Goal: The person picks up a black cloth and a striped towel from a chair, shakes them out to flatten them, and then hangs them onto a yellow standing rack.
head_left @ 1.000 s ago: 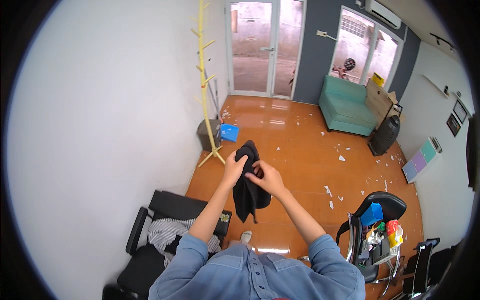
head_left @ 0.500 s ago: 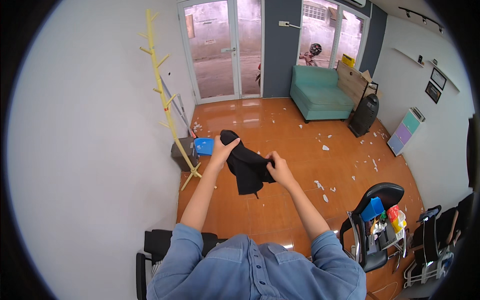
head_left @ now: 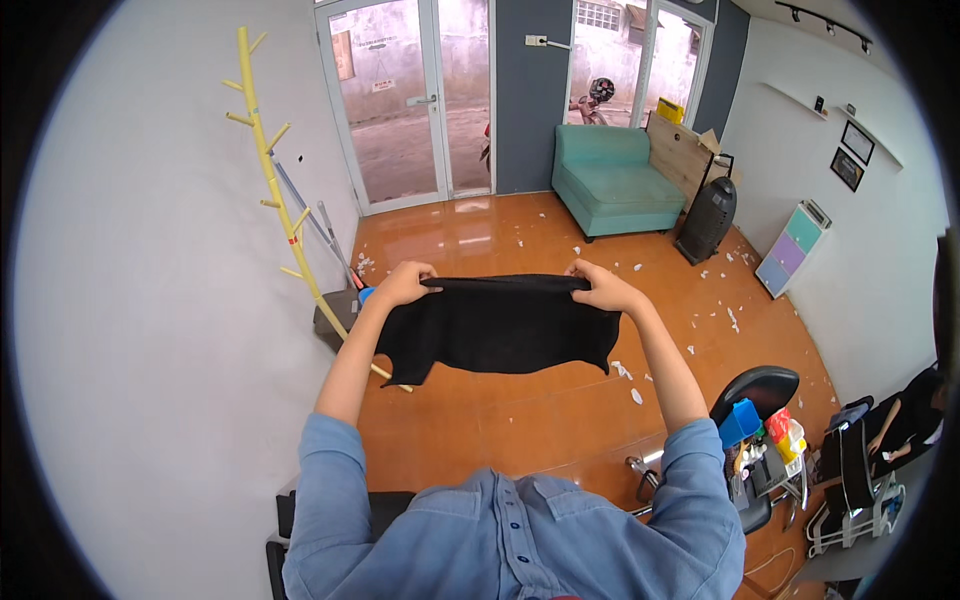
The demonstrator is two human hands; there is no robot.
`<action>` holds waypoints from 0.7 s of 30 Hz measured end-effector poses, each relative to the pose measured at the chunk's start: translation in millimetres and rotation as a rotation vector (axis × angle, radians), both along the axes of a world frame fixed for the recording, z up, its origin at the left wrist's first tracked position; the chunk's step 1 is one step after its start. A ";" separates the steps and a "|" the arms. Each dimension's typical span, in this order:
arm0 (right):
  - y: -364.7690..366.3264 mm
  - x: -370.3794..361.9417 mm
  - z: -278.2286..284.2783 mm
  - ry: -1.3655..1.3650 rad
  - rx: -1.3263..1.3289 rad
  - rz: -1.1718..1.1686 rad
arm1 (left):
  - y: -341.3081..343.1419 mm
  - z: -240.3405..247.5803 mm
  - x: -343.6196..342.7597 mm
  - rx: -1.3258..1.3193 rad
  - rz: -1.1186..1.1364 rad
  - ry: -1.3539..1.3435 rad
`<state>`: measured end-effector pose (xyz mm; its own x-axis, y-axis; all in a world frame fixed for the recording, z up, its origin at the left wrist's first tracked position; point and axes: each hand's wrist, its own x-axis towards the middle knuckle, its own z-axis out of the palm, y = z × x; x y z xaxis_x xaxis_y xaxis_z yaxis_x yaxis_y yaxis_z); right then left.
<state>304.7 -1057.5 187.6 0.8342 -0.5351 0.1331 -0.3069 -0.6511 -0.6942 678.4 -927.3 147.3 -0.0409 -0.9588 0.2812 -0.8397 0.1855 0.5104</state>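
Observation:
A black cloth [head_left: 505, 325] hangs spread out in the air in front of me, stretched between both hands. My left hand [head_left: 408, 285] grips its upper left edge, fingers pinched on the fabric. At the upper right edge, my right hand [head_left: 603, 288] pinches the cloth in the same way. The top edge runs nearly straight and looks folded over. The lower edge is uneven, with a notch at the left and a pointed corner at the right. Which garment or item it is, if any, I cannot tell.
A yellow coat stand [head_left: 270, 170] leans at left by a grey bin [head_left: 335, 312]. Ahead stands a teal sofa [head_left: 620, 190]. White scraps [head_left: 637, 396] litter the orange tiled floor [head_left: 480, 430]. An office chair [head_left: 755, 390] loaded with items is at right, with another person [head_left: 905, 420] beyond.
The bunched black cloth has been pulled out wide. My hands have moved apart, the left one leftward and the right one rightward and up. My view has shifted slightly right.

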 end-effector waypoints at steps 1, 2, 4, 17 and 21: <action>-9.1 -1.6 6.3 0.003 -0.003 -0.001 | -5.8 -2.3 3.7 0.066 0.020 -0.071; -17.8 -4.1 12.6 0.034 0.123 0.014 | -10.0 -4.9 7.9 0.064 0.019 -0.068; -30.5 -10.0 36.6 0.135 0.229 0.054 | -15.7 -2.1 15.1 0.248 0.112 -0.028; -137.0 -30.7 56.5 0.212 0.381 0.082 | -51.9 -31.8 54.5 0.119 0.193 -0.020; -153.3 -42.5 54.7 0.101 0.127 -0.170 | -38.6 -41.6 80.0 0.047 0.225 -0.017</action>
<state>262.2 -1210.8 242.2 0.7360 -0.6765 -0.0243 -0.4772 -0.4931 -0.7274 758.4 -965.8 105.7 0.1714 -0.9563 0.2370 -0.8659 -0.0315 0.4992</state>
